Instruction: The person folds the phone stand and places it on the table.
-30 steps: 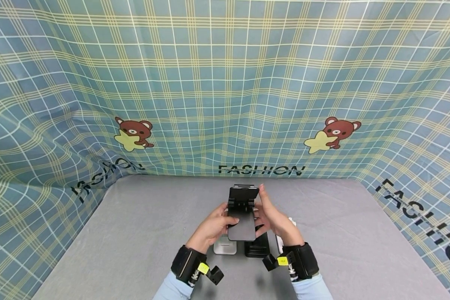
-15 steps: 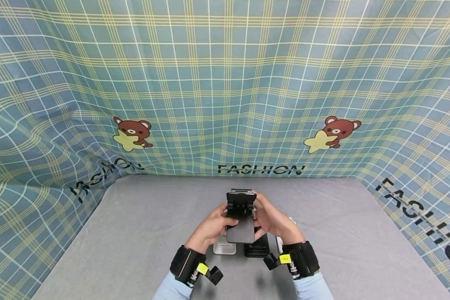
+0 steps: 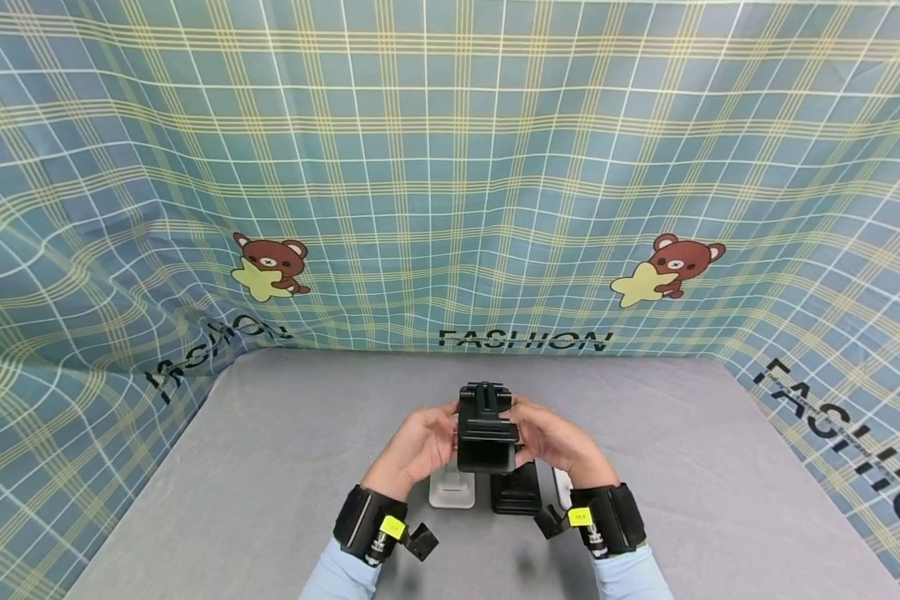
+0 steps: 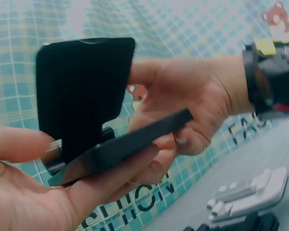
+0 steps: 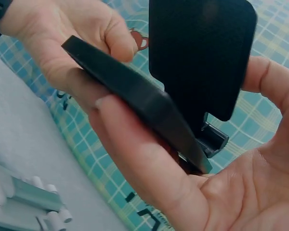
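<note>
A black folding phone stand [image 3: 486, 429] is held in the air between my two hands. Its panel [image 4: 84, 91] stands at an angle to the flat base [image 4: 139, 139], joined by a hinge. My left hand [image 3: 429, 442] grips one side, fingers under the base and thumb near the hinge in the left wrist view. From the other side my right hand [image 3: 555, 437] supports the base with its fingers, its thumb by the panel's edge in the right wrist view. Beneath lie a white phone stand [image 3: 452, 492] and another black phone stand [image 3: 516, 492], partly hidden.
Another white item [image 3: 562, 487] lies beside the right wrist, mostly covered by the arm. All rest on a grey cloth-covered table [image 3: 307, 433]. A plaid curtain [image 3: 450, 208] with bear prints closes off the back and sides.
The held phone stand has turned: its panel, earlier at the far end, now folds toward me and the hinge is uppermost. My left thumb has come off the base's face; my right thumb has lowered.
</note>
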Demonstrator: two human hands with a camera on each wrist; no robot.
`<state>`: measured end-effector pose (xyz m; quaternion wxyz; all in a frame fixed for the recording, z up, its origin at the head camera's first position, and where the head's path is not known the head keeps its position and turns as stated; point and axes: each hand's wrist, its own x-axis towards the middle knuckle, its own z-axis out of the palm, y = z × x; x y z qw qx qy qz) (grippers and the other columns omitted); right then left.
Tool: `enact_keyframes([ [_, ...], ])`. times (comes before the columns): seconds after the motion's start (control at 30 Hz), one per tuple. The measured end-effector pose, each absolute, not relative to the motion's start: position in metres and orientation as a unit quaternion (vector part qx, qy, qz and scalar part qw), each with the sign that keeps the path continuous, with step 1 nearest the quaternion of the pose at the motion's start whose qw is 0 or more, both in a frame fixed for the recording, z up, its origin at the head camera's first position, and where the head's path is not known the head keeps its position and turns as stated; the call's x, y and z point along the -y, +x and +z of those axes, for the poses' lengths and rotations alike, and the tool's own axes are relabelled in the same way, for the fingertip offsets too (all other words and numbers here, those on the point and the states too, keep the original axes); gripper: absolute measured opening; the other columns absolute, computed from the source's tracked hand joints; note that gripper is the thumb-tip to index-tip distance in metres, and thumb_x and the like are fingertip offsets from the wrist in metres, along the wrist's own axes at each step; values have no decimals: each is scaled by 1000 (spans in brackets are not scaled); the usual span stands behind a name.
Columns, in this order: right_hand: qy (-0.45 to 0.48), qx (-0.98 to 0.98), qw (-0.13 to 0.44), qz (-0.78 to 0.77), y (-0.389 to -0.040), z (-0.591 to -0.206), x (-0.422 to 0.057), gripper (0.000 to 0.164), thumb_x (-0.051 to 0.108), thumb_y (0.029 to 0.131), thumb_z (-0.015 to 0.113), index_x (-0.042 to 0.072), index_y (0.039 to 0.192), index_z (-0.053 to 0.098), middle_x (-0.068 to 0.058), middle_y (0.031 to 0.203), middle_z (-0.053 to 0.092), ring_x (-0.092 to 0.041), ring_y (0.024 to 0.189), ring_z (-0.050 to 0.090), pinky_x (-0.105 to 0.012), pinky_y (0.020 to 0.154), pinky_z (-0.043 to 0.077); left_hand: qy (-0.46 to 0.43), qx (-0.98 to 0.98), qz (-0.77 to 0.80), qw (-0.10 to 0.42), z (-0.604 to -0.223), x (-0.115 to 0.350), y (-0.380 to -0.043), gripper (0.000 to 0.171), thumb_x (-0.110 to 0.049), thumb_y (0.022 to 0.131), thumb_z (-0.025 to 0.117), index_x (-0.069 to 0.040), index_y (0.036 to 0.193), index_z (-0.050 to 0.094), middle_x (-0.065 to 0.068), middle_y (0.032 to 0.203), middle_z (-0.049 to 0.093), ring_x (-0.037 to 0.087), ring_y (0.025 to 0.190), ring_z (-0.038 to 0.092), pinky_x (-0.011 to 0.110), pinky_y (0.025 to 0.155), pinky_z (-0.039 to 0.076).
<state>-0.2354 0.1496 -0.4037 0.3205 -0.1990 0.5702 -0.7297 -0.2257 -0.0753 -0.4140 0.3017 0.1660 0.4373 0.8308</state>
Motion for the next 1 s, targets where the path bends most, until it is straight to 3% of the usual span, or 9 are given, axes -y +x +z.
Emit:
enact_keyframes([
  [0.07, -198, -569, 313, -734, -234, -402, -152, 67, 9, 91, 39, -5, 144, 1, 2, 100, 65, -13, 84, 67, -31, 63, 57, 168, -414, 838, 313, -411, 76, -225, 31, -8, 96, 21, -8, 124, 34, -2, 93, 64, 7, 74, 62, 25, 67, 52],
  [0.17, -183, -581, 308, -731, -232, -398, -153, 83, 10, 91, 42, -7, 144, -19, 2, 100, 67, -13, 82, 68, -31, 64, 57, 171, -436, 829, 307, -410, 76, -225, 21, -18, 101, 24, -13, 114, 40, -4, 89, 64, 7, 76, 64, 24, 67, 53],
  [0.23, -173, -591, 306, -726, -232, -397, -152, 82, 11, 90, 45, -7, 146, -13, 1, 100, 67, -14, 83, 68, -31, 64, 57, 167, -456, 823, 297, -409, 75, -224, 26, -16, 101, 30, -8, 123, 41, -3, 92, 65, 8, 79, 65, 25, 69, 54],
  [0.33, -162, -598, 305, -724, -232, -396, -150, 78, 9, 90, 48, -6, 147, -2, -3, 102, 66, -17, 84, 68, -32, 64, 57, 164, -472, 817, 287, -409, 74, -223, 41, -8, 99, 35, 2, 138, 31, 0, 99, 66, 10, 87, 67, 27, 73, 55],
  [0.53, -159, -605, 294, -723, -233, -397, -146, 66, 3, 87, 52, -7, 140, 16, -8, 105, 64, -19, 84, 68, -32, 63, 58, 160, -476, 821, 272, -409, 74, -223, 52, 1, 96, 37, 12, 143, 20, 5, 110, 61, 13, 92, 67, 26, 76, 55],
  [0.67, -163, -611, 289, -718, -234, -400, -146, 66, -2, 87, 51, -8, 140, 14, -7, 101, 64, -17, 82, 67, -29, 62, 57, 152, -492, 815, 266, -409, 74, -222, 53, 4, 94, 38, 12, 143, 18, 10, 116, 56, 14, 94, 66, 27, 78, 55],
  [0.9, -156, -633, 280, -705, -234, -403, -144, 85, 1, 88, 54, -8, 146, -8, -3, 97, 64, -12, 81, 65, -23, 58, 55, 160, -528, 794, 256, -412, 76, -223, 54, 4, 94, 38, 10, 144, 18, 27, 135, 44, 16, 99, 65, 32, 82, 55],
  [1.0, -144, -647, 269, -699, -235, -405, -139, 81, 4, 88, 55, -9, 146, 1, -10, 103, 63, -14, 80, 66, -25, 59, 56, 161, -549, 783, 244, -414, 79, -226, 55, 2, 94, 39, 10, 145, 18, 25, 133, 46, 15, 98, 64, 32, 82, 55],
])
